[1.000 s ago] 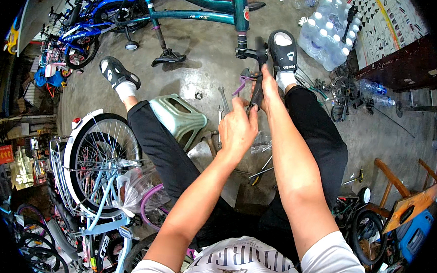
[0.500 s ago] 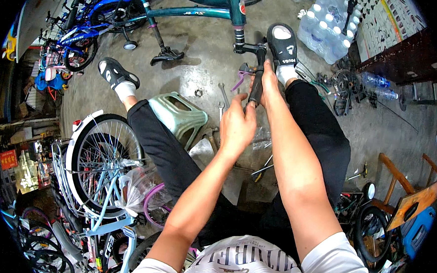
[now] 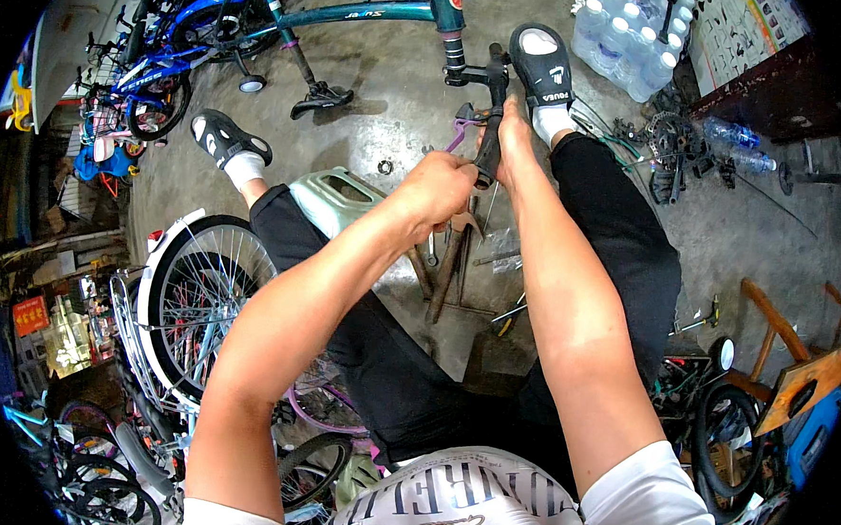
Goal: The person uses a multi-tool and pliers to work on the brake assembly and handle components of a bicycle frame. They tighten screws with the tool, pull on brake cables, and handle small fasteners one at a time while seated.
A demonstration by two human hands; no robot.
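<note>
Head: right hand (image 3: 514, 142) grip clamped on handlebar (image 3: 488, 150); left hand (image 3: 438, 187) alongside, cannot tell grip

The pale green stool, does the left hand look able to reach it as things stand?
Probably yes: the pale green stool appears near the left hand, with nothing visible between them, though that hand is busy at the handlebar grip.

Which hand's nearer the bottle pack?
Right. The right hand, at the right side of the grip, is below and left of the bottle pack in view; the left hand, by the grip's lower end, is farther left and lower.
</note>
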